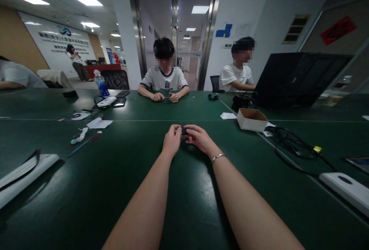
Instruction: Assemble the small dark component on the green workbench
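My left hand and my right hand meet just above the green table, straight in front of me. Between their fingertips is a small dark object, mostly covered by the fingers, so its kind cannot be made out. The left fingers are closed and pinch its left end. On its right side, the thumb and fingers of my right hand press against it, curled. A silvery bracelet circles my right wrist.
An open cardboard box, black cables and a white device lie to the right. Left are paper scraps, tweezers, a long white object and a bottle. A person sits opposite; a large black monitor stands right.
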Motion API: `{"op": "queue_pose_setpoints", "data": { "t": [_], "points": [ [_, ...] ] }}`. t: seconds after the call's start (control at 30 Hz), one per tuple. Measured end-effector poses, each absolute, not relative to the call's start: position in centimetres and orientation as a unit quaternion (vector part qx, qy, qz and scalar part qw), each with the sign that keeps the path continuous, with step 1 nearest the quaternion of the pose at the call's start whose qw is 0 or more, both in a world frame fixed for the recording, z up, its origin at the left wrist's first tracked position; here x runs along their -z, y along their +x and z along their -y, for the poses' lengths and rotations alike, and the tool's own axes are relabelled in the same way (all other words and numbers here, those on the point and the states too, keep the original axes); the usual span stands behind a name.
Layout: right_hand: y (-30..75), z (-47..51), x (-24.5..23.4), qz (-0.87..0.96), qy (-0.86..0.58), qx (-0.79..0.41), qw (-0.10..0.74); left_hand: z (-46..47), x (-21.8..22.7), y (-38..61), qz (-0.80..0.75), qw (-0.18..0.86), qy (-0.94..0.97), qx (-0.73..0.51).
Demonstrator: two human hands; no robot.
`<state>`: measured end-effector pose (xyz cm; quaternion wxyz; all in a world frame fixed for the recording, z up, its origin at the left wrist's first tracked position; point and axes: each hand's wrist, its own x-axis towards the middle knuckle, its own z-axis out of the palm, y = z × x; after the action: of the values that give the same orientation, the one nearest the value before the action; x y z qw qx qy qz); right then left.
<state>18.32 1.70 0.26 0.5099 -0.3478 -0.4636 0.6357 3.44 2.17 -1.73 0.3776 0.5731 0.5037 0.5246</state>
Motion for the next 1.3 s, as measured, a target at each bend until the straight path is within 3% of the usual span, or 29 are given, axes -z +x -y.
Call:
{"op": "queue_pose_setpoints", "data": {
  "t": [1.3],
  "points": [
    [18.28,-1.72,-0.58,0.452,-0.357,-0.641,0.507,-2.07,1.19,3.40,-0.489,0.378,0.585,-0.525]
  ]
}}
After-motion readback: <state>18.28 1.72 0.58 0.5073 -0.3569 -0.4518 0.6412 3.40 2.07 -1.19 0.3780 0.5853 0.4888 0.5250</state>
